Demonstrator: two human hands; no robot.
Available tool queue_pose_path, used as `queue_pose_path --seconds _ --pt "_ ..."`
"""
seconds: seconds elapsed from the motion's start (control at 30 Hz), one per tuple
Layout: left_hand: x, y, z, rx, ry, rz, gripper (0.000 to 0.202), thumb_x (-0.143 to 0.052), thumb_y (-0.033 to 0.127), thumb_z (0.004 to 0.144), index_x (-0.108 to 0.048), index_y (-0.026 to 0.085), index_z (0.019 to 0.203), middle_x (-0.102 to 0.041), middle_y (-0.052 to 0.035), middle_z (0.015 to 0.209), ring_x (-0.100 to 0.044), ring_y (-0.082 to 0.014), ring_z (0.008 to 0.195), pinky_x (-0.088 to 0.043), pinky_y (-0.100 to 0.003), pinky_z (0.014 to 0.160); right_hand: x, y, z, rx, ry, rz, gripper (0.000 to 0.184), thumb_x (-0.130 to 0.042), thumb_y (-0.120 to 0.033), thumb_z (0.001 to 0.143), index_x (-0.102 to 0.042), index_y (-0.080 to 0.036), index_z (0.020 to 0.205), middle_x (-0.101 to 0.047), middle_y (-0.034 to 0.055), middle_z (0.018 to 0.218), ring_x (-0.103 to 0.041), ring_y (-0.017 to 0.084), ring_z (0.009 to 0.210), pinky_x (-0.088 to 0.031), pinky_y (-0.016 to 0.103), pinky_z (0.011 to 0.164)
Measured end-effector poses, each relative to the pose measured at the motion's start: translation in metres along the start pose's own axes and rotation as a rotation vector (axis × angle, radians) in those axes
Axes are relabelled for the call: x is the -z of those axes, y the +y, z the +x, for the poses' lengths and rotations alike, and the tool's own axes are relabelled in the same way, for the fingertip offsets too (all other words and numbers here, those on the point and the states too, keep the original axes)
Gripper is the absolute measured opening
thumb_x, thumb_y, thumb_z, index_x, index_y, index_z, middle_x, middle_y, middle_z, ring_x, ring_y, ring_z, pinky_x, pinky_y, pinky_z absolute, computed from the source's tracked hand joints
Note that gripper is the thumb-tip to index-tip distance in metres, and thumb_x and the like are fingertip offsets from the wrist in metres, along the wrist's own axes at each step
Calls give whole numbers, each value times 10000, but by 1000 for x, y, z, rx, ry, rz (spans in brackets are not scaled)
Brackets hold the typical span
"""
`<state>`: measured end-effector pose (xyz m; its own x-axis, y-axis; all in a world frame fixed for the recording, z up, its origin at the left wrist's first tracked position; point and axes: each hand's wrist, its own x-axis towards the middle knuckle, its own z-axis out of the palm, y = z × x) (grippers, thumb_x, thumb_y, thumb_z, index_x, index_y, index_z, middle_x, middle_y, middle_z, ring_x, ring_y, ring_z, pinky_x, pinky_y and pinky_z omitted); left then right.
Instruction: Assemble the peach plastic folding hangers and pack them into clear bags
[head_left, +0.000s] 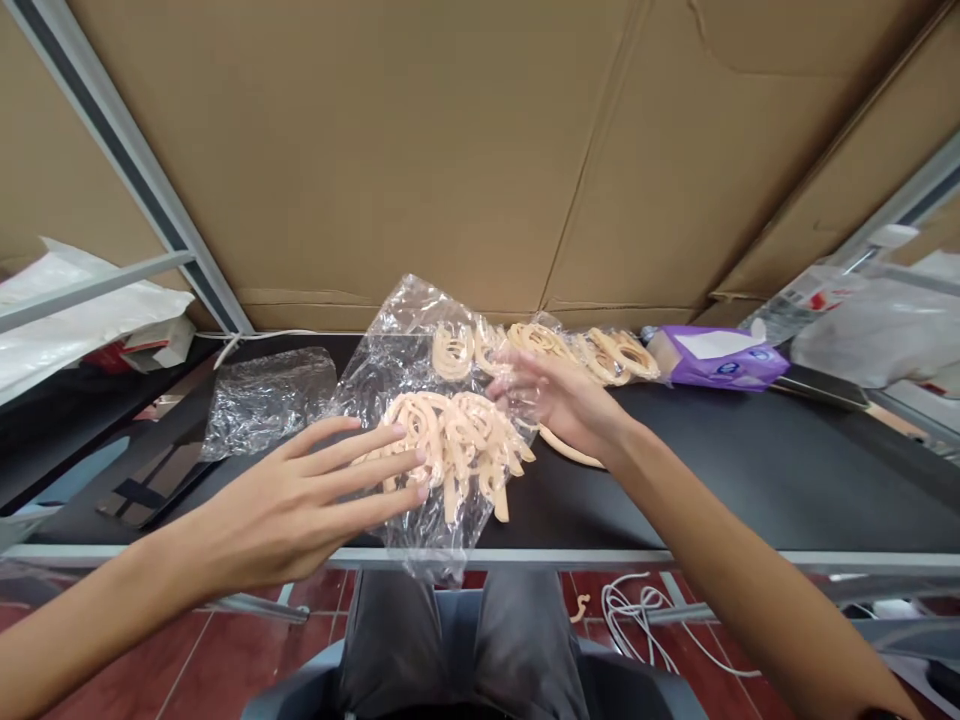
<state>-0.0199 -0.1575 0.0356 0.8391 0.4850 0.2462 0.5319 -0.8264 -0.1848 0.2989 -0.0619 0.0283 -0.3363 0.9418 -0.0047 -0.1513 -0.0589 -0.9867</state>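
A clear plastic bag (pixel 405 360) full of peach-coloured plastic hook-shaped parts (pixel 469 445) lies on the black table (pixel 750 480). My left hand (pixel 300 505) lies flat with fingers stretched out on the near side of the bag, fingertips on the parts. My right hand (pixel 559 400) reaches into or against the bag's right side; its fingers are partly behind the plastic, loosely curled on the film. A second bag of the same parts (pixel 592 350) lies behind it. One loose peach strip (pixel 570 452) lies under my right wrist.
An empty crumpled clear bag (pixel 262 400) lies at the left. A purple tissue pack (pixel 716 357) sits at the back right. Cardboard sheets (pixel 450 150) wall off the back. White cables (pixel 637 610) lie on the red floor below the table edge.
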Motion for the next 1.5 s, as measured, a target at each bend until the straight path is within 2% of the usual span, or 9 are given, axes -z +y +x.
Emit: queue_pose_path --seconds 0.2,0.43,0.6,0.77,0.9,1.03,1.13,1.3,1.5 --pt "1 -3 -19 69 -92 -50 803 -501 133 836 -378 559 1505 -557 125 1502 -454 -239 1474 -268 -501 1283 -7 10 -10 -56 33 -43 240 -842 -382 660 -707 -187 694 -684 11 654 -622 120 565 -540 255 561" --pt "-10 -26 -40 428 110 -192 679 -441 222 892 -427 557 1482 -399 120 1630 -340 -287 1538 -323 -553 1247 -24 24 -25 -62 298 3 227 -776 -363 758 -619 -199 767 -680 21 641 -628 134 479 -543 250 441" --pt "-18 -25 -24 669 120 -384 674 -501 559 919 -340 432 1561 -370 11 1659 -400 -300 1504 -383 -533 1215 -37 36 -40 -71 274 1 290 -758 -430 773 -567 -214 806 -717 28 669 -674 156 506 -592 274 480" --pt "-43 -16 13 599 -183 -328 1360 -715 864 551 -164 271 1643 -224 -148 1703 -210 -454 1557 -269 -615 1243 -40 46 -54 -36 254 -82 339 -726 -512 783 -571 -220 857 -724 31 678 -698 190 545 -611 330 523" --pt "-58 -13 20 557 -180 -321 1299 -672 862 633 -125 261 1648 -250 -171 1692 -253 -429 1550 -211 -629 1255 -25 46 -65 71 285 -390 253 -645 -460 849 -641 -211 807 -728 57 748 -701 213 663 -599 394 660" --pt "-57 -9 13 505 -103 -294 1153 -616 834 743 -174 259 1639 -278 -172 1682 -271 -402 1544 -217 -627 1253 -17 37 -68 414 369 -832 138 -679 -325 825 -710 -236 926 -740 70 974 -680 251 904 -542 444 851" --pt "-50 -6 12 470 -79 -277 1065 -616 795 791 -247 239 1621 -303 -186 1664 -291 -422 1522 -265 -652 1225 -23 29 -64 545 244 -872 162 -645 -309 878 -724 -235 999 -722 80 1122 -645 264 1111 -498 448 965" --pt "-40 -4 10 485 -113 -330 931 -610 735 846 -351 229 1582 -276 -172 1674 -268 -426 1528 -286 -663 1219 -28 27 -53 243 20 -576 233 -512 -322 996 -707 -197 1021 -755 43 895 -687 179 795 -528 343 733" --pt "-20 -9 13 526 -159 -616 739 -598 657 895 -467 268 1510 -325 -105 1673 -356 -355 1516 -347 -573 1220 -30 26 -44 678 -233 -865 293 -545 -102 918 -746 -194 1111 -707 97 1274 -579 237 1236 -454 461 1050"
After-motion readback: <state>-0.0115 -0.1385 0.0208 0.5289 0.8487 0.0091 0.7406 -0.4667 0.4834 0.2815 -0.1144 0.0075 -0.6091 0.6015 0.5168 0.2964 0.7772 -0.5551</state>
